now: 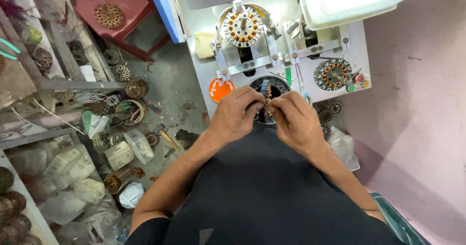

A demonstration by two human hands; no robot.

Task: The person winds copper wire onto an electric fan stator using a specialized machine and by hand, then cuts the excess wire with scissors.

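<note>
While both hands meet over the middle of the white counter [204,75], the left hand [234,115] and the right hand [293,119] pinch together at their fingertips on what looks like a strand of copper wire at the rim of a dark stator core [272,87], fingers drawn in narrow and close, nearly touching each other. That core sits in a round seat at the near edge of the counter, just in front of the person's dark shirt, and most of its slots look bare from here, so the winding seems to be at an early stage; how much copper is already in place under the hands cannot be told. Just left of it lies an orange disc [221,89]. Farther back stands a wound stator [242,26] with copper coils clamped in a fixture, and to the right a second wound stator [333,73] beside small coloured buttons. A pale plastic tub [359,2] rests at the far right. On the floor to the left lie more stators, plastic bottles and a hammer [165,134], near a red stool [121,12].
</note>
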